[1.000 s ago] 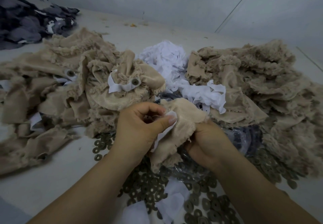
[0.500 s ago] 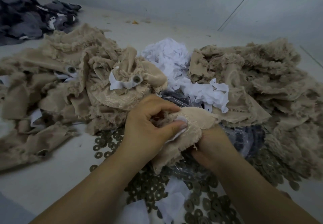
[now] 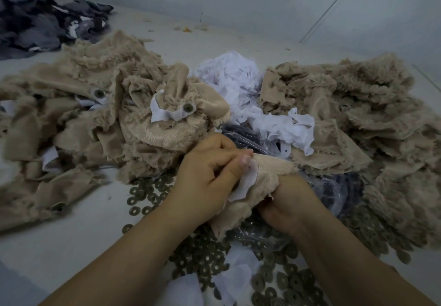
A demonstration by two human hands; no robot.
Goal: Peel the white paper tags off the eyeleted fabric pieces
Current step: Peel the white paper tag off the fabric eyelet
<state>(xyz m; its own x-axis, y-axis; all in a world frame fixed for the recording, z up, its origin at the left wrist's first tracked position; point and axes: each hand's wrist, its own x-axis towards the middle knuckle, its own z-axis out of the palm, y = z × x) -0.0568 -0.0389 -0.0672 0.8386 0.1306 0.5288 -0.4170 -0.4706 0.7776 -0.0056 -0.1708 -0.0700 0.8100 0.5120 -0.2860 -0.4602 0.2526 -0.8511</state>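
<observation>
Beige fabric piece (image 3: 269, 174), frayed edges, white paper tag (image 3: 245, 184) half lifted.
Left hand (image 3: 205, 181) pinches the tag, now lower; right hand (image 3: 286, 200) grips the fabric.

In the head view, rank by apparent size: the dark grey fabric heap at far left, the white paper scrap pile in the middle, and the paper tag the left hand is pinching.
1. Dark grey fabric heap, though the frame edge cuts it off.
2. White paper scrap pile; both heaps lie farther back, so true sizes are unsure.
3. Paper tag, smallest despite being nearest the camera.
</observation>
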